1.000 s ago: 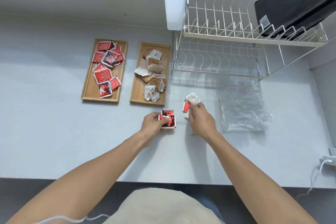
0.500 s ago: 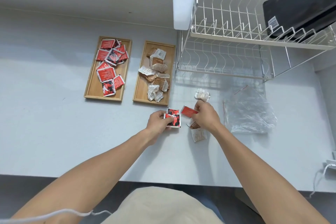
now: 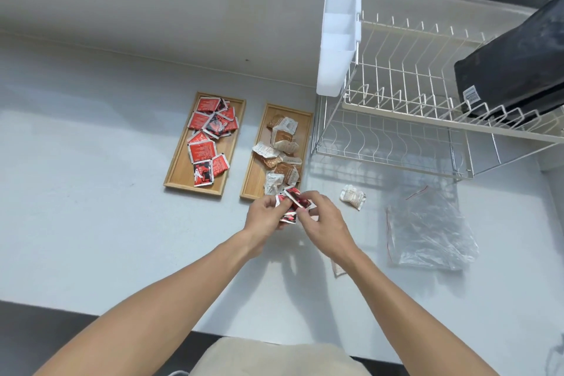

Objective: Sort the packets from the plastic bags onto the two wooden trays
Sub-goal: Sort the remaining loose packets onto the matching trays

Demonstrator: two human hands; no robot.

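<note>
Two wooden trays lie side by side on the white counter. The left tray [image 3: 175, 178] carries several red packets [image 3: 207, 134]. The right tray [image 3: 253, 183] carries several brown and white packets [image 3: 282, 143]. Just in front of the right tray my left hand [image 3: 265, 218] and my right hand [image 3: 325, 223] meet, both pinching a small bunch of red packets [image 3: 294, 200]. One white packet [image 3: 353, 196] lies loose on the counter to the right of my hands. Another pale packet [image 3: 338, 268] peeks out under my right wrist. A crumpled clear plastic bag [image 3: 430, 229] lies further right.
A white wire dish rack [image 3: 406, 119] stands at the back right with a white cutlery holder [image 3: 337, 40] on its left end and a black object [image 3: 515, 70] on top. The counter's front edge runs below my forearms.
My right hand has brought its red packet left onto the red packets in my left hand, and both hands have risen towards the right tray. A white packet now lies on the counter.
</note>
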